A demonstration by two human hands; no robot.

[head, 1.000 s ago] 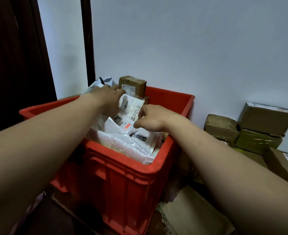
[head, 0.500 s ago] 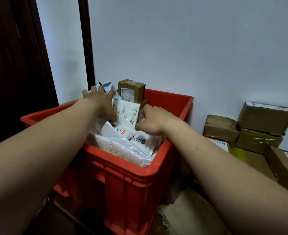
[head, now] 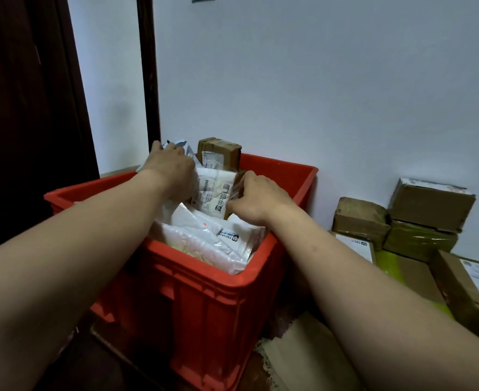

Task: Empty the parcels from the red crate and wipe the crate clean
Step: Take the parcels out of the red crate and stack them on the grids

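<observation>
A red plastic crate [head: 232, 277] stands on the floor, filled with several parcels. White plastic mailer bags [head: 204, 238] lie on top near the front. A brown taped box [head: 221, 153] stands upright at the back. Between my hands is a white labelled parcel [head: 215, 190]. My left hand [head: 170, 170] reaches over its left side, fingers curled round the bags at the back left. My right hand [head: 258, 198] grips the parcel's right edge, fingers curled and partly hidden.
A stack of brown cardboard boxes [head: 401, 218], some wrapped in yellow-green tape, stands right of the crate against the white wall. Flat cardboard [head: 303, 354] lies on the floor in front. A dark door [head: 21, 108] is at the left.
My left hand has moved further back and left over the parcels. My right hand has shifted slightly back along the labelled parcel's edge. The parcel has tilted more upright.
</observation>
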